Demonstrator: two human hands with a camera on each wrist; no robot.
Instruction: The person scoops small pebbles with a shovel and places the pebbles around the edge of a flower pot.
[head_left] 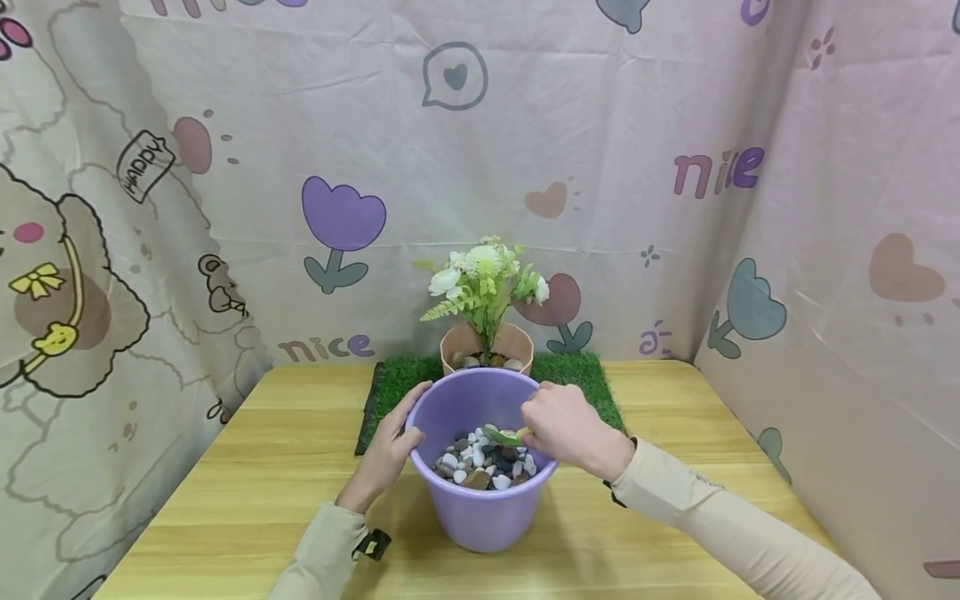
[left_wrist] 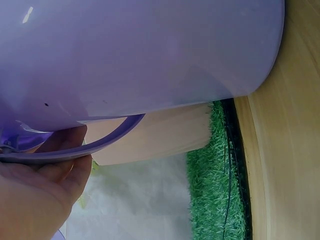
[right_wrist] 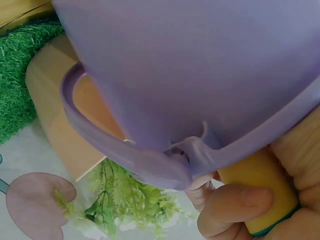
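A purple bucket (head_left: 483,517) stands on the table with white, grey, brown and black pebbles (head_left: 477,479) inside. My left hand (head_left: 386,454) holds the bucket's left rim, thumb over the edge. In the left wrist view, its fingers (left_wrist: 77,177) lie by the purple handle (left_wrist: 117,136). My right hand (head_left: 570,425) is at the right rim, gripping a small trowel by its yellow handle (right_wrist: 267,187). The trowel's green blade (head_left: 501,435) is down among the pebbles, partly hidden by them.
Behind the bucket, a peach pot (head_left: 450,343) with white flowers and green leaves (head_left: 483,275) stands on an artificial grass mat (head_left: 585,379). The wooden table (head_left: 247,467) is bordered by a printed cloth (head_left: 525,125) at the back and sides.
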